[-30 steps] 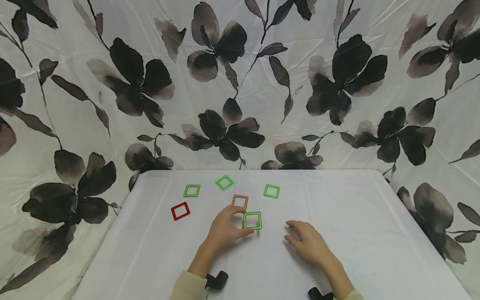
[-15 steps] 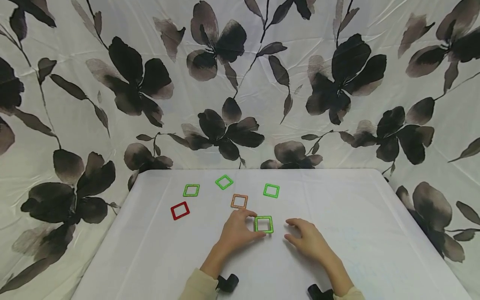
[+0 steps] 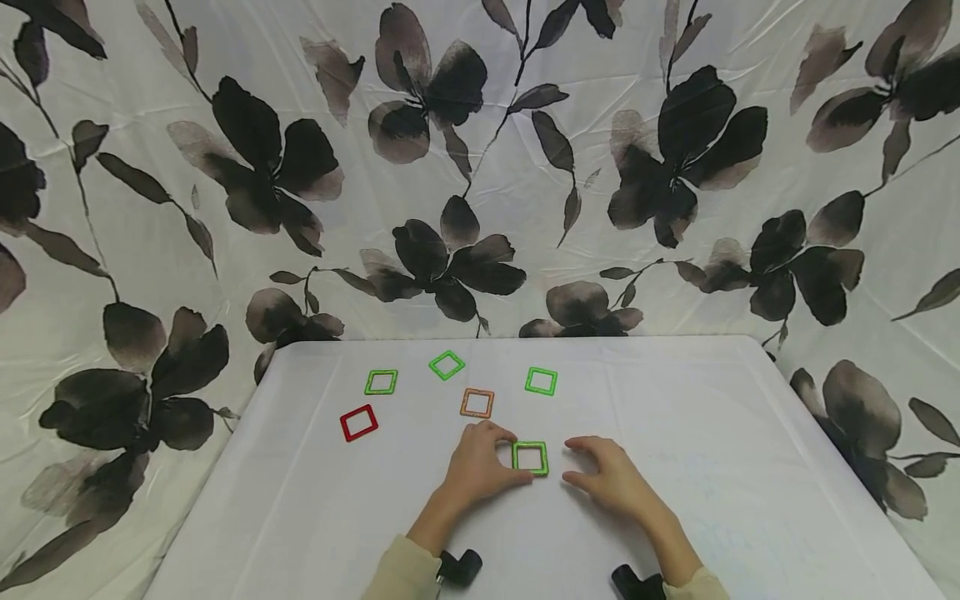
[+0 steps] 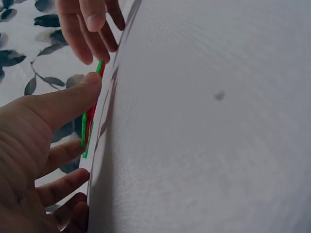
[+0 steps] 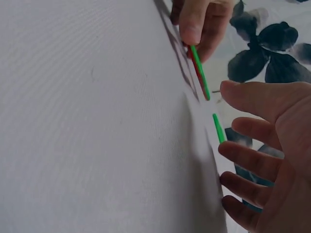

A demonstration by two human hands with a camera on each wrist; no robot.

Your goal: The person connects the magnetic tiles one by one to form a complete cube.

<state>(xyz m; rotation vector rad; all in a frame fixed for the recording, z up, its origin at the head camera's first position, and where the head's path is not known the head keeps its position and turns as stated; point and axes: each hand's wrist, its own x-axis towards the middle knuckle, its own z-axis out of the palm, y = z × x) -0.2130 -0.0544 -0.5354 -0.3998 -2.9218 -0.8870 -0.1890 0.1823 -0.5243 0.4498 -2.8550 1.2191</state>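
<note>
Near the middle of the table, my left hand (image 3: 480,468) pinches a green square frame (image 3: 545,458) between thumb and fingers at its left side. In the left wrist view, a red edge (image 4: 90,116) shows right against the held green frame (image 4: 84,128). The right wrist view has the same red and green edges together under the left hand's thumb. I cannot tell whether the frame touches the table. My right hand (image 3: 611,477) is just right of the frame, apart from it, with thumb and fingers spread and nothing held.
On the white table (image 3: 750,467) lie a red square frame (image 3: 345,429), an orange one (image 3: 462,403), and green ones at the back left (image 3: 367,383), back middle (image 3: 432,364) and back right (image 3: 527,381). A floral cloth (image 3: 570,275) hangs behind.
My left hand has carried the green frame to the right, then slightly toward me. The gap to my right hand has narrowed; that hand has barely moved.
</note>
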